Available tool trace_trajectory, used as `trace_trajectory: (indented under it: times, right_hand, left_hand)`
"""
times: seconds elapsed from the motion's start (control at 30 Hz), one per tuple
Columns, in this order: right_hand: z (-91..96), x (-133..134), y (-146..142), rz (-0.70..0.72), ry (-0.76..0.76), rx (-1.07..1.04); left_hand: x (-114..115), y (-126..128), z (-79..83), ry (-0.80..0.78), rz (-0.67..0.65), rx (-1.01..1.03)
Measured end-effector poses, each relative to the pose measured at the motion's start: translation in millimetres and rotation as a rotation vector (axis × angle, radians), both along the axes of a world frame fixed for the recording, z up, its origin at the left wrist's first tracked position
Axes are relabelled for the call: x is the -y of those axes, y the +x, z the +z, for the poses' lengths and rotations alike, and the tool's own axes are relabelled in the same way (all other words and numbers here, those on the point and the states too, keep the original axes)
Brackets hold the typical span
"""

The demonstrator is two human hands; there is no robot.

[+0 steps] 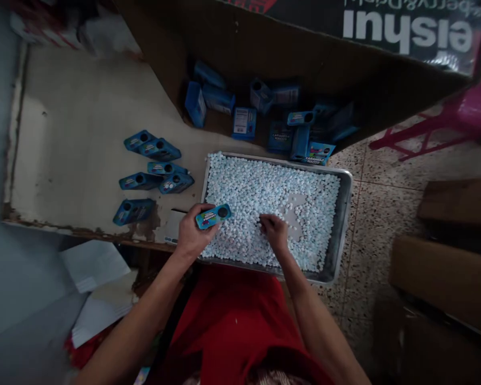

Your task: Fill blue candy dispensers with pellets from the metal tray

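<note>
A metal tray [343,214] lies in front of me, filled with small white and pale blue candies [260,187]. My left hand [192,231] is closed round a small blue candy box [213,216], held over the tray's left edge. My right hand [275,231] rests in the candies near the tray's middle, fingers bent down and pinched among them. A bare patch of tray [294,213] shows just right of that hand.
Several blue boxes [154,174] lie on the worn table [80,139] left of the tray. More blue boxes [244,122] sit inside a large open carton [304,59] behind it. Speckled floor, brown cartons [452,267] and a pink stool [449,120] are at right. Papers [94,264] lie lower left.
</note>
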State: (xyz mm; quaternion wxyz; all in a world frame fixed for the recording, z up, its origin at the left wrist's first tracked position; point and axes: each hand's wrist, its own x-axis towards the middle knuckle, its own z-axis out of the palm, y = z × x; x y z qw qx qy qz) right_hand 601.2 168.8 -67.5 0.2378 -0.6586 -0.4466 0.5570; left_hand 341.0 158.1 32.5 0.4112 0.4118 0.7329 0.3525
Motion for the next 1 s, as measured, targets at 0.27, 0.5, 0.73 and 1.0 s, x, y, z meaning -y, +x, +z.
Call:
trace_trajectory:
  times: [0.27, 0.5, 0.73, 1.0]
  right_hand:
    - [46.8, -29, 33, -0.106, -0.026, -0.237]
    - [133.1, -60, 39, 0.096, 0.076, -0.197]
    - [207.1, -70, 26, 0.383, 0.338, 0.206]
    - [243.9, -64, 20, 0.446, 0.4, 0.323]
  left_hand:
    - [-4, -9, 9.5, 0.034, -0.019, -0.069]
    - [-7, 10, 6.1, 0.049, -0.217, -0.228]
    - [-9, 28, 2.2, 0.049, -0.35, -0.296]
    - [-8, 32, -8.5, 0.049, -0.291, -0.184]
